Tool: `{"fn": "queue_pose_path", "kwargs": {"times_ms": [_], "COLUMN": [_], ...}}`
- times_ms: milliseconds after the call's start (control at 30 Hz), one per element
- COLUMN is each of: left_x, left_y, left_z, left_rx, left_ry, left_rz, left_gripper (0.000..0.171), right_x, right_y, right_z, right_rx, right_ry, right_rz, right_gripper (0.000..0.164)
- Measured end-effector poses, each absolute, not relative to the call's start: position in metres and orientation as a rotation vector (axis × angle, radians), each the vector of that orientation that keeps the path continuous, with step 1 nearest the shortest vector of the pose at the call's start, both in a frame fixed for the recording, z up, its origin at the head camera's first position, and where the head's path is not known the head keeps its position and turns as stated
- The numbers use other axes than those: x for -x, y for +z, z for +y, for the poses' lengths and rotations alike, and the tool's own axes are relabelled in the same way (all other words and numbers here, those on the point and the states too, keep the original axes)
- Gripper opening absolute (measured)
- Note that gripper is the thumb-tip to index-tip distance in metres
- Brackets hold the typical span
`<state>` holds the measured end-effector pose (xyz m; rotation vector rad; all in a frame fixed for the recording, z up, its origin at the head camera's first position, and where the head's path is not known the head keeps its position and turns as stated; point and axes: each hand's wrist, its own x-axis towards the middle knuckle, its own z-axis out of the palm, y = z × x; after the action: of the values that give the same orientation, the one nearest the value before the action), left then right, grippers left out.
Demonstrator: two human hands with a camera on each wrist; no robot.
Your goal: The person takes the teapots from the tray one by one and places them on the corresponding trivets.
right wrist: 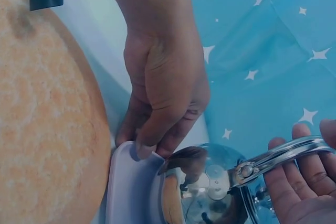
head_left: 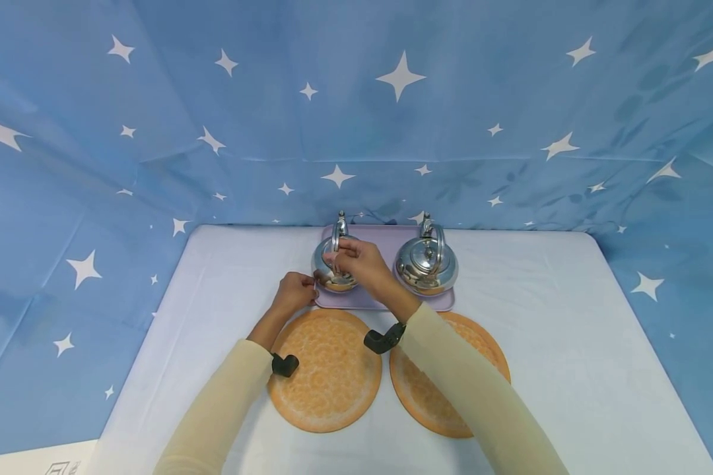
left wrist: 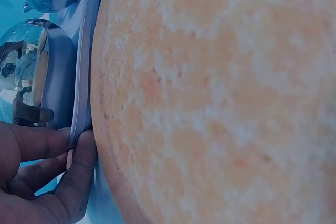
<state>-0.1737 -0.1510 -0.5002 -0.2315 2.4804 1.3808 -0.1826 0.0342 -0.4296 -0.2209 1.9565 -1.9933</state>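
Observation:
A lilac tray (head_left: 386, 234) bears two shiny metal kettles side by side. My left hand (head_left: 294, 292) is at the tray's near left corner; in the left wrist view its thumb and fingers (left wrist: 79, 171) pinch the tray's rim (left wrist: 84, 77). Over the left kettle (head_left: 337, 284) is my right hand (head_left: 362, 260). The right wrist view shows that hand's fingers (right wrist: 310, 177) behind the kettle's raised handle (right wrist: 283, 156), with the thumb on the other side. To the right, the other kettle (head_left: 424, 264) stands untouched, its handle also up.
Two round, bread-patterned placemats, a left one (head_left: 327, 369) and a right one (head_left: 416, 382), lie in front of the tray on a white-covered table (head_left: 570, 330). My right forearm crosses above the right one. A blue star-printed cloth (head_left: 356, 119) rises behind the table.

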Motion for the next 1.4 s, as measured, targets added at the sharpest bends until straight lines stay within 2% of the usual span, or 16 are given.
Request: {"fn": "queue_pose_path", "kwargs": {"times_ms": [133, 500, 733, 1133, 1400], "left_x": [0.174, 0.174, 0.174, 0.173, 0.175], "left_y": [-0.501, -0.501, -0.499, -0.501, -0.503], "left_z": [-0.151, -0.151, -0.151, -0.156, -0.158], "left_rx": [0.235, 0.223, 0.208, 0.132, 0.162], "left_ry": [1.377, 1.359, 1.360, 1.343, 1.341], "left_rz": [2.476, 2.492, 2.504, 2.587, 2.558], "left_gripper": [0.034, 0.033, 0.029, 0.020, 0.026], "right_x": [0.184, 0.183, 0.175, 0.139, 0.107], "right_y": [-0.429, -0.426, -0.419, -0.389, -0.382], "right_z": [0.034, 0.034, 0.037, 0.051, 0.059], "right_rx": [0.200, 0.188, 0.287, 0.432, 0.512], "right_ry": [-2.019, -1.948, -1.925, -1.872, -1.853], "right_rz": [1.963, 2.063, 2.102, 2.011, 1.975], "right_gripper": [0.031, 0.027, 0.019, 0.020, 0.016]}}
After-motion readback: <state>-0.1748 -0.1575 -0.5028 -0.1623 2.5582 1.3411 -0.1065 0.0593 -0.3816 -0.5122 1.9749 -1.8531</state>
